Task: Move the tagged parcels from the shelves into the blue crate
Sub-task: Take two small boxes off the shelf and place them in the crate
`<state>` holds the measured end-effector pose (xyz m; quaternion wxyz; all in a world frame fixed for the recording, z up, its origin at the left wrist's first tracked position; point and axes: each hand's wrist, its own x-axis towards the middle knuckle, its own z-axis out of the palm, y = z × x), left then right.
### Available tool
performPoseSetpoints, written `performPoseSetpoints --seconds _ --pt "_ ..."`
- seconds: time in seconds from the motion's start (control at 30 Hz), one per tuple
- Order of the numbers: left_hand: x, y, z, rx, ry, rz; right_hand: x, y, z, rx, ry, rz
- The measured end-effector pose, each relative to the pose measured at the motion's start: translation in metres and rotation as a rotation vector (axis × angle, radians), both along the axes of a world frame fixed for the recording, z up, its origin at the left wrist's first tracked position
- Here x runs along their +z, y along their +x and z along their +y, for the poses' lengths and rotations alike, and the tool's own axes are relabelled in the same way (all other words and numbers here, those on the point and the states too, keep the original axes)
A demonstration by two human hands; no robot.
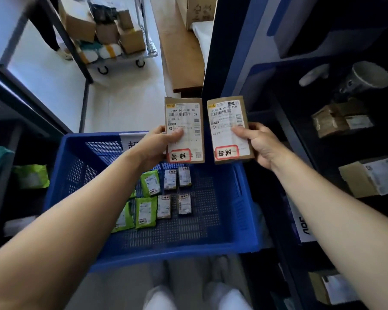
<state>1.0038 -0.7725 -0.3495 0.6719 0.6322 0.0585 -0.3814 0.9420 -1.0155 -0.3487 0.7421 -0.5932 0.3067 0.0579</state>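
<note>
I hold two flat brown parcels side by side above the far end of the blue crate (pixel 76 166). My left hand (pixel 159 144) grips the left parcel (pixel 186 117) by its lower left edge. The right parcel (pixel 229 117) is pinched in my right hand (pixel 259 144) at its lower right edge. Each has a white shipping label and a red-bordered handwritten tag at the bottom. On the crate floor lie several small parcels, some green (pixel 150 183), some brown (pixel 184 203), each with a small tag.
Dark shelving on the right holds cardboard parcels (pixel 343 119), another box (pixel 372 175) and a grey cup-like object (pixel 365 78). Left shelves carry a green bag (pixel 31 176). A wheeled trolley stacked with boxes (pixel 112 34) stands on the floor beyond, beside a wooden bench (pixel 182 54).
</note>
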Motion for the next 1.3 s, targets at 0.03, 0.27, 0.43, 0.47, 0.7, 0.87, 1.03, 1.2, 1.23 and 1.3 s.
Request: performPoseSetpoints --seconds 0.03,0.27,0.43,0.47,0.7,0.87,1.03,1.2,1.23,1.3 --pt "-0.007 -0.002 0.000 0.009 0.011 -0.006 -0.007 0.001 -0.001 0.019 -0.002 0.016" --pt "-0.064 -0.011 0.000 0.063 0.054 0.031 -0.064 0.005 -0.004 0.080 -0.026 0.102" --pt "-0.146 -0.007 -0.004 0.039 0.107 0.076 -0.143 0.013 -0.007 0.071 -0.031 0.145" --pt "-0.165 -0.005 -0.003 0.039 0.120 0.082 -0.161 0.015 -0.007 0.061 -0.036 0.154" --pt "-0.305 0.015 -0.004 0.041 0.133 0.085 -0.302 0.036 -0.015 0.007 -0.054 0.178" --pt "-0.411 0.025 -0.009 0.026 0.116 0.118 -0.410 0.052 -0.021 -0.017 -0.041 0.227" --pt "-0.506 0.030 -0.012 0.020 0.076 0.155 -0.516 0.069 -0.024 0.055 -0.025 0.406" --pt "-0.567 0.041 -0.015 0.007 0.044 0.150 -0.590 0.090 -0.027 0.208 -0.171 0.512" --pt "-0.576 0.043 -0.016 0.008 0.048 0.145 -0.602 0.093 -0.027 0.226 -0.181 0.509" --pt "-0.594 0.047 -0.019 -0.003 0.058 0.144 -0.627 0.099 -0.026 0.231 -0.180 0.500"
